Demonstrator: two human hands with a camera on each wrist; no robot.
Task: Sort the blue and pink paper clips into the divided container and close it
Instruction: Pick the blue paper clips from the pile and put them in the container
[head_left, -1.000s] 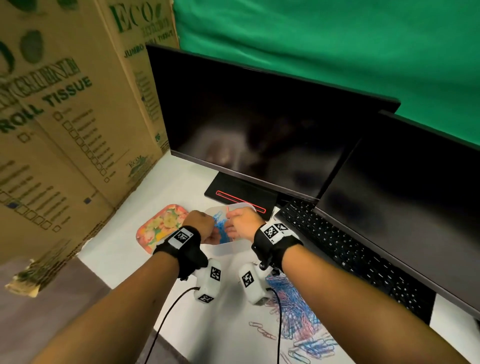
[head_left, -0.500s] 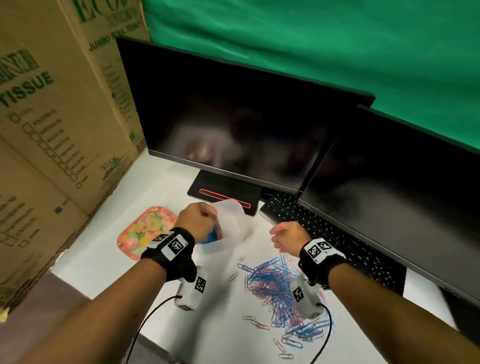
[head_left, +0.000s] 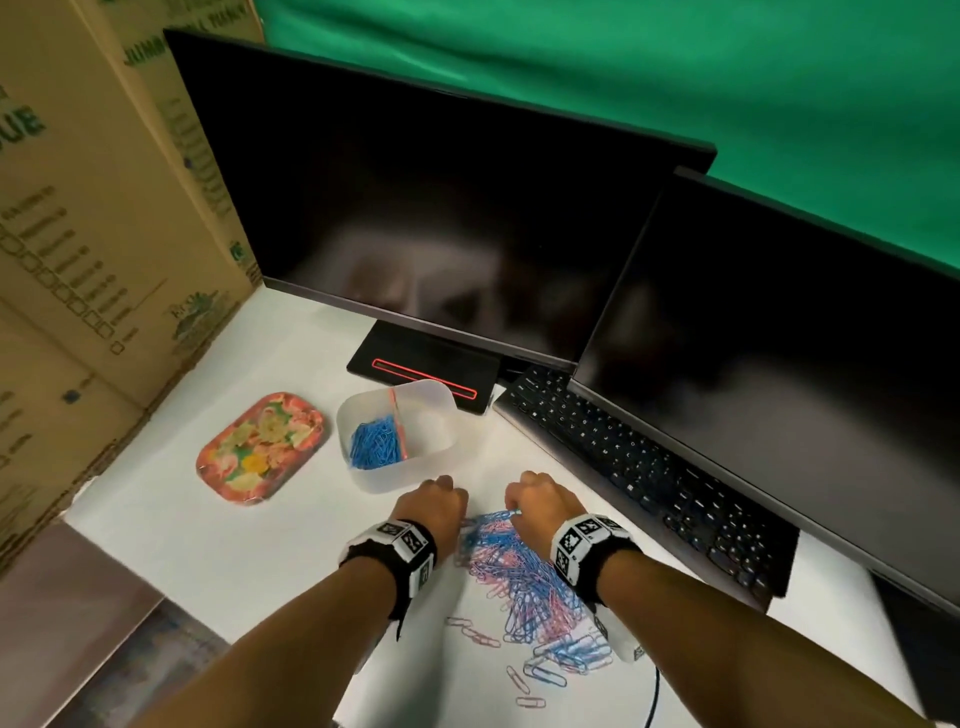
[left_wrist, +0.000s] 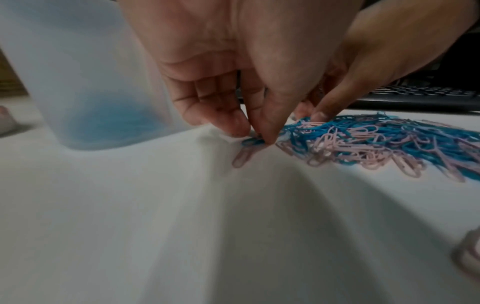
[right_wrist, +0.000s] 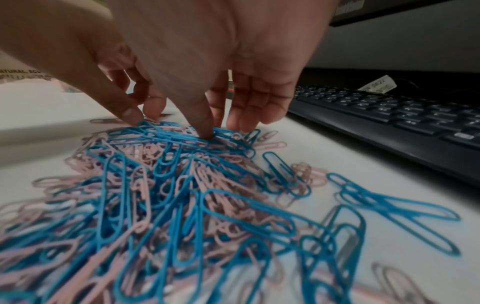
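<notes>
The translucent divided container (head_left: 397, 470) stands open on the white table, with blue clips (head_left: 375, 449) in its left compartment beside a pink divider; the right compartment looks bare. Just in front of it lies a mixed pile of blue and pink paper clips (head_left: 519, 571). My left hand (head_left: 434, 506) is at the pile's left edge, and its thumb and fingertips (left_wrist: 267, 135) pinch a blue clip (left_wrist: 252, 141) against the table. At the pile's far end my right hand (head_left: 540, 506) reaches down, its spread fingertips (right_wrist: 206, 133) touching the top clips without gripping any.
A floral lid (head_left: 261, 447) lies left of the container. A black keyboard (head_left: 649, 483) and two dark monitors (head_left: 441, 218) stand behind and to the right. Cardboard boxes (head_left: 93, 208) wall in the left side. Loose clips (head_left: 530, 680) are scattered near the front.
Both hands held the container a second ago. The right hand let go first, then the left set it down upright. Both hands have come down to the clip pile.
</notes>
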